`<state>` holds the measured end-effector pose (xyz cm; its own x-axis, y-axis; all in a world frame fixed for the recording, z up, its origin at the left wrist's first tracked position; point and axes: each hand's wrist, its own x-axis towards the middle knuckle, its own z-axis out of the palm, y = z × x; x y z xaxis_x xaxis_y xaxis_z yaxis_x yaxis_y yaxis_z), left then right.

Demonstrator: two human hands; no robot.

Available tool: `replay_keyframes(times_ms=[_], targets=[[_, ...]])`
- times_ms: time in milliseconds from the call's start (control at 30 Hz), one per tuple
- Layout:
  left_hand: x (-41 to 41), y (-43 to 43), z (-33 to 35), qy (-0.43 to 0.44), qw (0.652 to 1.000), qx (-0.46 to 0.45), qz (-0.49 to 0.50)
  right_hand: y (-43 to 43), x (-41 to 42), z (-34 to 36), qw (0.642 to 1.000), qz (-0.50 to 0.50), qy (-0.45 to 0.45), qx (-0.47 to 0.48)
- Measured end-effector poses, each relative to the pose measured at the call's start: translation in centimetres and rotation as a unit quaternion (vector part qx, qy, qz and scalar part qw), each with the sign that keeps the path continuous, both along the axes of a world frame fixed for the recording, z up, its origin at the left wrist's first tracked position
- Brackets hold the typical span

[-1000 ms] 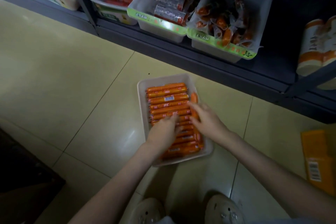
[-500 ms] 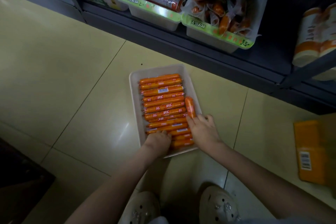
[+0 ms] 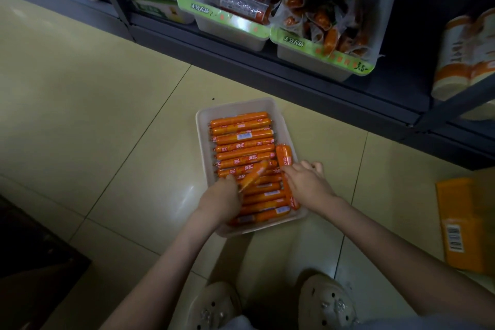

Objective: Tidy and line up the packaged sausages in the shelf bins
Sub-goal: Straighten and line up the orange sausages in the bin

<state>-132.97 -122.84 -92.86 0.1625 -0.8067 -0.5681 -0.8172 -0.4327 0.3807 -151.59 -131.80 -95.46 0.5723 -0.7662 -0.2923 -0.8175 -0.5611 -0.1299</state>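
A white bin (image 3: 203, 126) sits on the tiled floor, filled with a row of orange packaged sausages (image 3: 241, 139) lying crosswise. My left hand (image 3: 221, 199) holds one orange sausage (image 3: 254, 175) tilted up above the row. My right hand (image 3: 305, 182) rests with curled fingers at the bin's right side, touching a sausage (image 3: 284, 158) that lies lengthwise along the right wall. Another lengthwise sausage (image 3: 292, 197) runs under my right hand.
A dark shelf (image 3: 267, 69) behind the bin carries white bins (image 3: 230, 27) of other packaged sausages, the right one (image 3: 316, 56) in disorder. Orange-white rolls (image 3: 460, 56) stand at the far right. An orange carton (image 3: 458, 225) lies on the floor at right. My shoes (image 3: 326, 300) are below.
My left hand has picked one sausage out of the row and lifted it at an angle. My right hand has shifted slightly toward the bin's right wall.
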Motion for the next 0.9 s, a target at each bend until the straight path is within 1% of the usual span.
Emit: replay_keyframes(times_ms=[67, 100, 167, 200, 233, 267, 300, 333, 367, 400, 433, 467, 500, 567, 667, 767, 900], targets=[[0.7, 0.0, 0.6, 0.072, 0.994, -0.013, 0.078, 0.0, -0.2, 0.0, 1.000, 0.009, 0.011, -0.009], [1.1, 0.0, 0.8, 0.125, 0.986, -0.020, 0.113, 0.0, -0.3, 0.0, 1.000, 0.015, 0.015, -0.014], [1.4, 0.0, 1.1, 0.252, 0.950, -0.033, 0.183, 0.0, -0.3, 0.1, 0.999, 0.024, 0.005, -0.025], [1.4, 0.0, 1.4, 0.303, 0.928, -0.039, 0.214, 0.0, -0.2, 0.2, 0.999, 0.019, -0.017, -0.029], [1.4, 0.2, 1.7, 0.336, 0.912, -0.044, 0.233, 0.0, -0.1, 0.5, 0.998, 0.005, -0.054, -0.028], [1.3, 0.3, 1.8, 0.353, 0.905, -0.054, 0.232, 0.0, 0.2, 1.1, 0.994, -0.022, -0.109, -0.015], [1.2, 0.3, 1.9, 0.361, 0.905, -0.065, 0.215, -0.1, 0.7, 1.9, 0.980, -0.063, -0.186, 0.024], [1.1, 0.4, 2.0, 0.370, 0.905, -0.079, 0.194, -0.2, 1.3, 3.1, 0.948, -0.116, -0.281, 0.091], [0.8, 0.3, 2.5, 0.379, 0.904, -0.094, 0.174, -0.2, 2.0, 4.7, 0.895, -0.165, -0.375, 0.177], [0.6, 0.2, 3.0, 0.392, 0.900, -0.108, 0.160, -0.1, 2.6, 6.3, 0.831, -0.199, -0.451, 0.257], [0.4, 0.1, 3.5, 0.403, 0.894, -0.123, 0.151, 0.0, 3.2, 7.7, 0.779, -0.216, -0.504, 0.306], [0.2, -0.1, 4.0, 0.413, 0.888, -0.139, 0.145, 0.0, 3.4, 8.9, 0.751, -0.218, -0.532, 0.324], [0.0, -0.2, 4.5, 0.419, 0.884, -0.156, 0.138, 0.1, 3.6, 9.9, 0.739, -0.209, -0.551, 0.327], [-0.2, -0.5, 5.4, 0.412, 0.881, -0.198, 0.122, 0.2, 3.5, 11.9, 0.733, -0.164, -0.582, 0.313], [-0.2, -0.7, 6.3, 0.369, 0.890, -0.249, 0.096, 0.3, 3.3, 14.1, 0.745, -0.071, -0.601, 0.280], [-0.4, -0.8, 6.8, 0.336, 0.891, -0.293, 0.082, 0.3, 3.3, 15.3, 0.744, -0.043, -0.612, 0.265], [-0.4, -0.9, 7.6, 0.329, 0.884, -0.322, 0.083, 0.4, 3.4, 15.9, 0.720, -0.024, -0.628, 0.295]])
